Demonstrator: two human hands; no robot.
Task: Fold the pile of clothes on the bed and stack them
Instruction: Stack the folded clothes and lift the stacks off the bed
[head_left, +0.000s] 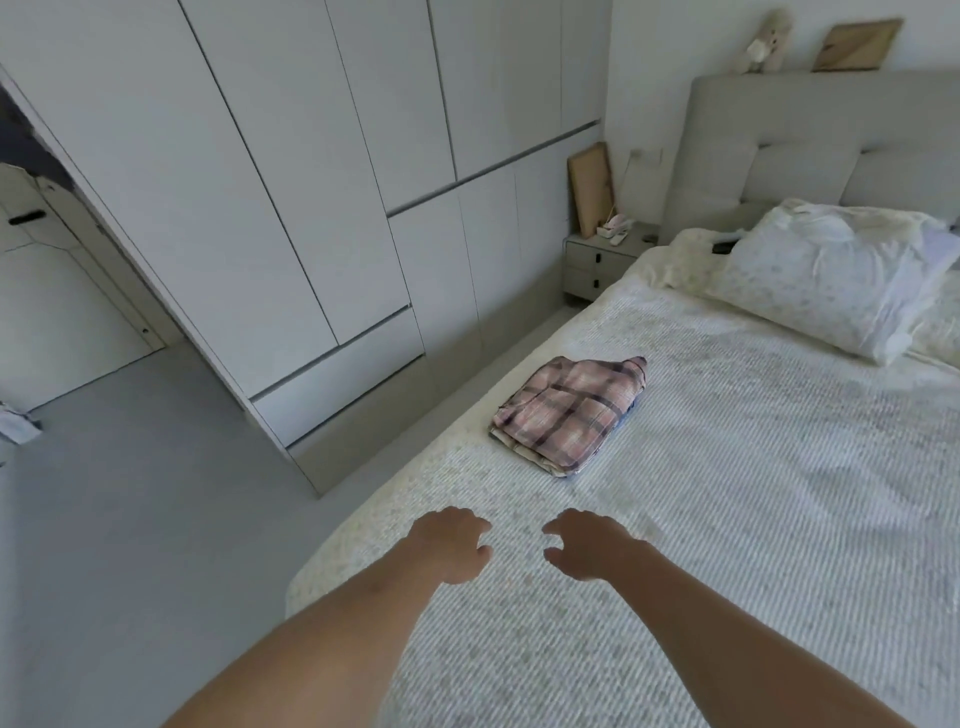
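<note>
White wardrobe wall (311, 182) fills left and centre, grey floor (130, 493) below it. Bed (753, 519) with pale ribbed cover takes the right side, padded grey headboard (779, 135) at the far end, large white pillow (826, 275) lying against it. Small grey nightstand (597, 265) between wardrobe and bed, wooden frame (592, 187) leaning on the wall above it; another frame (857, 45) and a pale figurine (769, 41) on the headboard ledge. Folded stack of clothes (571, 415), pink plaid piece on top, sits near the bed's left edge, midway along. Both bare arms reach out over the near cover: left hand (452, 543) and right hand (587, 545) side by side, apart, fingers loosely curled, holding nothing, well short of the stack.
</note>
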